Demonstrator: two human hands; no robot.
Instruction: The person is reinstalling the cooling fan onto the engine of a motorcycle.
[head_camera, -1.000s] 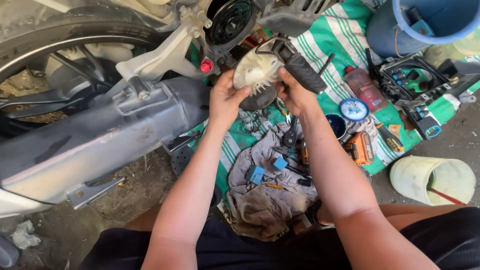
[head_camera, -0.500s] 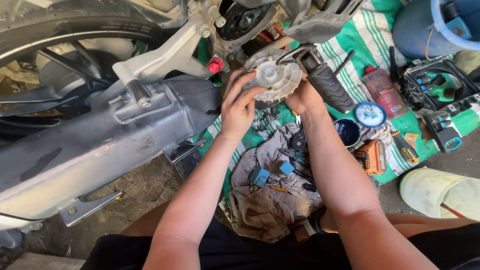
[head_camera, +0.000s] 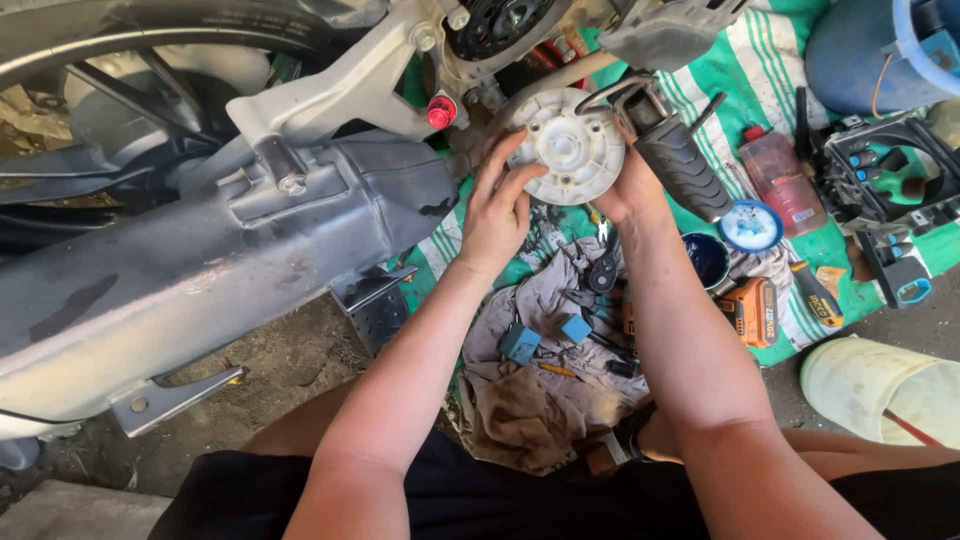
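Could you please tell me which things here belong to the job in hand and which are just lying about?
In hand: white round fan part, held by left hand and right hand; scooter engine.
Lying about: rag, orange power tool, red bottle, screwdriver.

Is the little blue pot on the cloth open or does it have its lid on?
Open. The small blue pot shows its dark inside, and its round blue lid lies beside it.

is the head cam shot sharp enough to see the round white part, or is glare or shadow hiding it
Head view: sharp, in even daylight; the round white part reads clearly with no blown glare, held between the left hand and right hand. Deep shadow hides detail under the grey motorcycle casing; the view's edges look slightly bent.
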